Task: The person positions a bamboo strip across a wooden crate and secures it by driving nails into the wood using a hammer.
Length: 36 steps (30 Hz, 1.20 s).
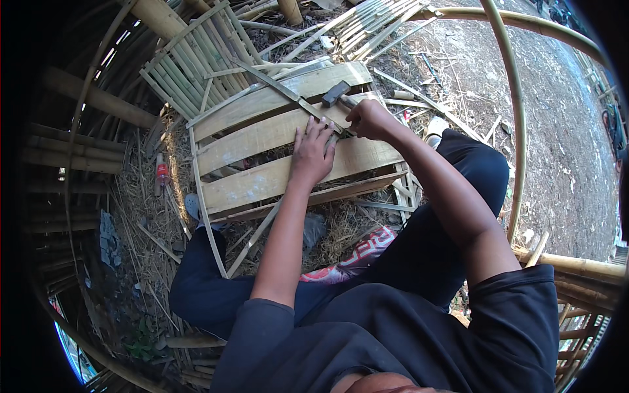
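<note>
Pale wooden planks, nailed side by side with gaps between them, form a low slatted desk (252,185) in front of the seated person. Across its far half lies a long, narrow, greyish-brown strip (278,86), slanting from beyond the far edge toward the hands. The left hand (313,154) is flat on the planks with fingers stretched and slightly parted, the fingertips on or just beside the strip's near end; it grasps nothing. The right hand (372,121) is closed around the handle of a dark, block-headed hammer (336,93), whose head is over the desk, just beside the strip. Whether the head touches anything is hard to tell. Beyond the far left corner leans a greenish slatted bamboo panel (202,60). A red-and-white printed sack (357,254) lies between the person's dark-trousered legs (475,167).
</note>
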Available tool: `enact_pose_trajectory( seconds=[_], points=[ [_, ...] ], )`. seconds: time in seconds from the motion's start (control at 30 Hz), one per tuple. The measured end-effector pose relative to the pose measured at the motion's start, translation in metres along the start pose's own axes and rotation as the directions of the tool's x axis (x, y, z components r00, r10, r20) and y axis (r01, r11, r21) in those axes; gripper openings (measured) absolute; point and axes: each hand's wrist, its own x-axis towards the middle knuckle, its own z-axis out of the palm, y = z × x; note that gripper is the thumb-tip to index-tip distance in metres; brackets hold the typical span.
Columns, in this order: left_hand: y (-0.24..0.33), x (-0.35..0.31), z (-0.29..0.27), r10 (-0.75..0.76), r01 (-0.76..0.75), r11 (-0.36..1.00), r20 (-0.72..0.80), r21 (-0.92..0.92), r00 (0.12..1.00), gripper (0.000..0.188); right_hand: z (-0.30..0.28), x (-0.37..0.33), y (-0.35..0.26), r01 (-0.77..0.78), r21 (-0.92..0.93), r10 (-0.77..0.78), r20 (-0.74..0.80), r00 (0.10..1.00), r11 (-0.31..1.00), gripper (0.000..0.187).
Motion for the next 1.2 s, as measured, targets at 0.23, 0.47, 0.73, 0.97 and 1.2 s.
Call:
enact_pose_trajectory(
  seconds=[0.23, 0.47, 0.73, 0.97, 1.2],
  points=[
    [-0.001, 0.000, 0.001, -0.004, 0.004, 1.000, -0.001, 0.003, 1.000, 0.046, 0.021, -0.002, 0.000, 0.068, -0.022, -0.068, -0.005, 0.998, 0.997, 0.029],
    [0.000, 0.002, 0.002, 0.005, -0.006, 1.000, -0.013, -0.019, 1.000, 0.043, 0.033, 0.002, 0.005, 0.108, -0.039, -0.111, -0.104, 0.988, 0.993, 0.025],
    [0.000, 0.003, -0.001, 0.020, -0.021, 1.000, -0.034, -0.020, 0.999, 0.038, 0.032, 0.004, 0.005, 0.101, -0.017, -0.102, -0.087, 0.991, 0.995, 0.022],
    [-0.023, 0.053, -0.011, -0.115, 0.124, 0.982, 0.070, -0.142, 0.991, 0.039, 0.034, 0.006, 0.004, 0.096, -0.029, -0.099, -0.095, 0.991, 0.995, 0.017],
    [-0.038, 0.144, 0.007, -0.536, 0.541, 0.840, -0.208, -0.035, 0.818, 0.062, 0.039, 0.006, 0.006, 0.107, -0.017, -0.109, -0.120, 0.987, 0.994, 0.016]
  ],
)
